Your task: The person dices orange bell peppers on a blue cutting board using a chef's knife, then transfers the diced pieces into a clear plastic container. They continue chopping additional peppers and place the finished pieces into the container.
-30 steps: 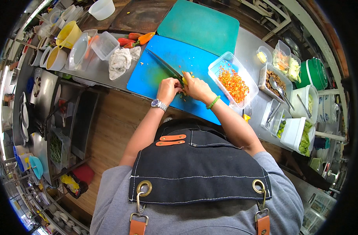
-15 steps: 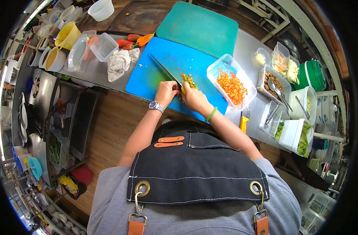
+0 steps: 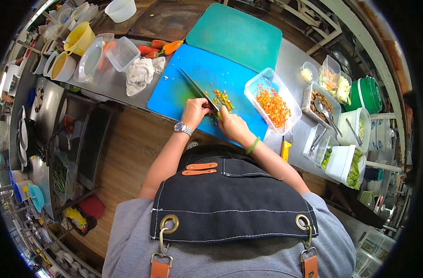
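Across the blue cutting board lies the long blade of a kitchen knife, tip pointing far left. My right hand is closed round its yellow handle. My left hand stays close to the blade on its near side, fingertips bunched; what they pinch is hidden. Just beyond the blade is a small pile of chopped yellow-green and orange pepper. A clear plastic container with finely chopped orange pepper rests partly on the board's right side.
Whole red and orange peppers and a crumpled white cloth lie left of the board. A green board adjoins it at the back. To the right are a yellow-handled tool and tubs of food, one with a spoon.
The knife has shifted slightly toward me with my right hand. More chopped pieces show beside the blade. My left hand stays at nearly the same spot.
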A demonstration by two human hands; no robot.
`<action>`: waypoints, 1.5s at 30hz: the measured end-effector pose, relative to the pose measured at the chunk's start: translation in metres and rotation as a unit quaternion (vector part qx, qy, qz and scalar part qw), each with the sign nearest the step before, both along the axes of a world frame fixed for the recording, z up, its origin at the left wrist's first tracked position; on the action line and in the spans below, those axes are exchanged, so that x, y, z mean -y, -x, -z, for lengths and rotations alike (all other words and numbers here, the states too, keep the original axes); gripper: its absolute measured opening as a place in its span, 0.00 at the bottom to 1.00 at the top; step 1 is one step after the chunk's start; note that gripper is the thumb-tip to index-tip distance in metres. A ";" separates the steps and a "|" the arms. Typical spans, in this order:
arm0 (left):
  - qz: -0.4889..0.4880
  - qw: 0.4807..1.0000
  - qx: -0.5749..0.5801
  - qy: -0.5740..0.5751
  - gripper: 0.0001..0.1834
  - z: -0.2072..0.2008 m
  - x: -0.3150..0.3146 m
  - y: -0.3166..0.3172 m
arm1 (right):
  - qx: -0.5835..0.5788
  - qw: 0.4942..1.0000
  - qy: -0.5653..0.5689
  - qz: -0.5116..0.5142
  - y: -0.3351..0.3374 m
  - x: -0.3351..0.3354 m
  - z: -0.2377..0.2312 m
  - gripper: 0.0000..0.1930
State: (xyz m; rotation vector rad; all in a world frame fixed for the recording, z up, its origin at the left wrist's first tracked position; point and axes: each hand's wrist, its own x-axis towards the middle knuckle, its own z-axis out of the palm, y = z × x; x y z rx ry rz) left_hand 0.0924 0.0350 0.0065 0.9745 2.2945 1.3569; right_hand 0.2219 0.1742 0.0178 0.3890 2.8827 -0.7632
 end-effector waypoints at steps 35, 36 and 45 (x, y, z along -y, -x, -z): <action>-0.022 1.000 0.006 -0.014 0.05 0.009 0.006 -0.002 | -0.007 1.000 0.010 -0.005 0.007 0.009 -0.010 0.14; -0.018 1.000 -0.006 -0.004 0.05 0.004 0.005 -0.002 | -0.015 1.000 0.010 -0.013 0.018 0.003 -0.009 0.15; -0.031 0.999 -0.011 -0.032 0.06 0.008 0.008 -0.001 | 0.014 0.999 0.024 -0.015 -0.007 0.002 -0.037 0.15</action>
